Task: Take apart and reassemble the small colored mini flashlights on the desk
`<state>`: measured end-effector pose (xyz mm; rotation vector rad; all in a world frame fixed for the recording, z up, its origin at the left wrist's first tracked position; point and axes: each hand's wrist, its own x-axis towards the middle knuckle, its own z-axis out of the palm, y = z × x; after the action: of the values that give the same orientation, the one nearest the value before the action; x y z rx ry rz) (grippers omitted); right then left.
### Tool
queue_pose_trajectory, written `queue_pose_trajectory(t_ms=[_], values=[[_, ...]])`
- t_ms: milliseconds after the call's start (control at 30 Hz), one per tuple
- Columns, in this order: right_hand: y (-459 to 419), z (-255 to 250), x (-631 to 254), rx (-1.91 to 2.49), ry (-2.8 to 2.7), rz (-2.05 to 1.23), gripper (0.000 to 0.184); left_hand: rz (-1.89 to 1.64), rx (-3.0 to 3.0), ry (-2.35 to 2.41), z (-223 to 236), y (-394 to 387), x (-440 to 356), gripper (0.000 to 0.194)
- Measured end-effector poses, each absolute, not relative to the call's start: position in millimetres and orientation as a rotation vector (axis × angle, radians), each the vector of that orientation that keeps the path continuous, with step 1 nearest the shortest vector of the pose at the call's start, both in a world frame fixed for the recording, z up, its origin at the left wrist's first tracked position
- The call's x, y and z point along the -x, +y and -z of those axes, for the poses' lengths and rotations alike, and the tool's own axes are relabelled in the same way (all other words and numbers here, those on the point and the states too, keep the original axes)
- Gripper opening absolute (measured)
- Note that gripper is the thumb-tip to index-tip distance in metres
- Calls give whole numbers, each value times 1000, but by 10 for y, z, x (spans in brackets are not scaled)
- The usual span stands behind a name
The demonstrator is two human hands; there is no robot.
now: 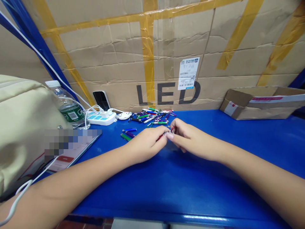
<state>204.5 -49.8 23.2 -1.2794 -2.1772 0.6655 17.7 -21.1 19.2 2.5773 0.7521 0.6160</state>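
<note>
Red pen-like piece (160, 137) is between the two hands, above the blue table (166, 190) and in front of the pile of pens (144, 117); the left hand (149, 143) is closed on its red body, with thumb and fingers pinching; the right hand (188, 136) pinches its silvery end, near a small red loop (173, 128); how firm the grip is, I cannot tell, because the fingers cover much of it.

The hold seems to be by fingertips only, so a sudden pull or twist could make the piece slip; being slim, it might then roll among the similar pens and be difficult to find; a small part could also drop, if the end is loose. Another risk is the white cable (14, 206) crossing over the left arm; a quick movement of this arm could catch it.
</note>
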Motion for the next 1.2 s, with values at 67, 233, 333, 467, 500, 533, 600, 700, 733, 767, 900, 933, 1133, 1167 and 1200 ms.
queue_pose_trajectory(t_ms=[67, 233, 333, 467, 500, 533, 600, 700, 733, 767, 900, 933, 1133, 1167, 1200], values=[[-490, -230, -2040, 1267, -2183, -667, 27, -629, -2565, 754, -190, -197, -170, 22], [-469, -210, -2039, 1281, -2244, -610, 22, -643, -2586, 739, -187, -164, -153, 27], [-460, -196, -2048, 1328, -2281, -524, 14, -630, -2583, 764, -195, -161, -152, 28], [-470, -213, -2038, 1457, -2335, -351, 13, -620, -2565, 778, -205, -170, -160, 28], [-475, -221, -2032, 1496, -2354, -304, 15, -620, -2563, 778, -206, -172, -162, 29], [-481, -230, -2026, 1531, -2374, -259, 18, -622, -2559, 779, -207, -174, -163, 29], [-490, -242, -2020, 1582, -2413, -177, 24, -637, -2544, 779, -211, -178, -164, 29], [-492, -249, -2028, 1588, -2432, -104, 28, -682, -2485, 781, -219, -184, -167, 28], [-489, -251, -2034, 1579, -2425, -93, 29, -697, -2452, 784, -220, -185, -169, 28], [-486, -253, -2041, 1570, -2419, -86, 29, -708, -2410, 788, -218, -183, -172, 28], [-474, -271, -2070, 1561, -2409, -43, 27, -695, -2107, 764, -175, -157, -185, 32], [-474, -277, -2076, 1561, -2412, -27, 26, -671, -2026, 745, -162, -148, -186, 33], [-500, -275, -2077, 1520, -2433, -38, 22, -604, -2263, 679, -212, -143, -142, 36], [-506, -267, -2074, 1505, -2432, -62, 21, -596, -2365, 676, -233, -147, -131, 35], [-509, -258, -2073, 1486, -2428, -87, 20, -579, -2450, 674, -250, -150, -123, 34]])
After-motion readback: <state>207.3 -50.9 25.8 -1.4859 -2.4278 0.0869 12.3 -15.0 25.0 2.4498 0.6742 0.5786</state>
